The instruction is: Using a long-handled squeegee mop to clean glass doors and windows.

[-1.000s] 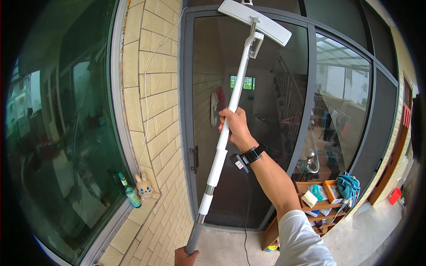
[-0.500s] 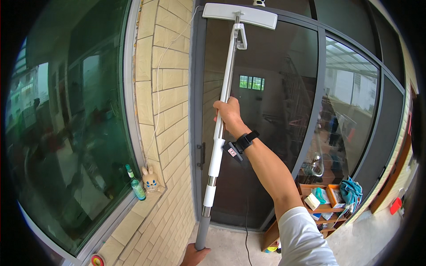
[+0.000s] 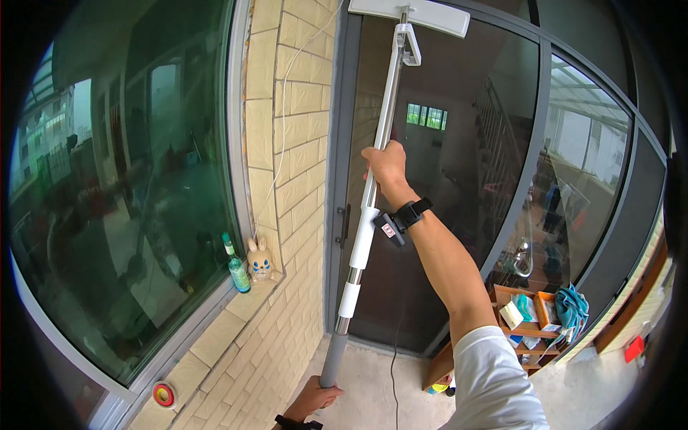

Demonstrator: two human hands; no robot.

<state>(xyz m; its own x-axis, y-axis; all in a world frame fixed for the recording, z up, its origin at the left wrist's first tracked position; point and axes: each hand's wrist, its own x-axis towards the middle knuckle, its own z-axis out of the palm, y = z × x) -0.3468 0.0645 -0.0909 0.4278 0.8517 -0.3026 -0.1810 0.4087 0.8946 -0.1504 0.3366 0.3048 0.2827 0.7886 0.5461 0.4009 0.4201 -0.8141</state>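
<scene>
A long-handled flat mop (image 3: 363,247) slants up across the view. Its wide white head (image 3: 419,16) lies near the top of the dark glass door. Partway up the pole, my right hand (image 3: 388,166) is wrapped around the metal tube, below the white lever bracket. A black strap with a small dark device circles that wrist. Lower down, my left hand (image 3: 316,398) grips the grey end of the handle; a black band shows at its wrist. Some fingers of both hands are hidden behind the pole.
On the tiled ledge to the left stand a green bottle (image 3: 237,269) and a rabbit figure (image 3: 259,259), with a red-and-yellow tape roll (image 3: 164,394) nearer. A wooden shelf (image 3: 534,328) holds boxes and a blue cloth (image 3: 572,309). A dark cord (image 3: 393,369) runs along the floor.
The whole scene sits further right and higher in the view, mop and hands included. More of my left hand and its wristband shows. Both hands keep their hold on the pole.
</scene>
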